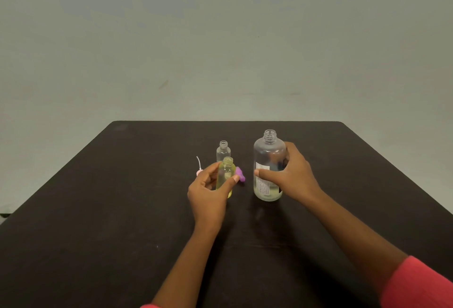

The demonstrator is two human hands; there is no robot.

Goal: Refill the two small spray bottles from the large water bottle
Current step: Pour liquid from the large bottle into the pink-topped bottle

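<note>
The large clear water bottle stands uncapped on the black table, with a little water at its bottom. My right hand grips its body from the right side. A small yellow-tinted bottle stands open-necked to its left, and my left hand holds it between thumb and fingers. Behind it stands a small clear bottle, also without a top.
A purple spray top lies just right of the yellow bottle. A pink spray top with a white dip tube lies to the left. A plain grey wall rises behind the table's far edge.
</note>
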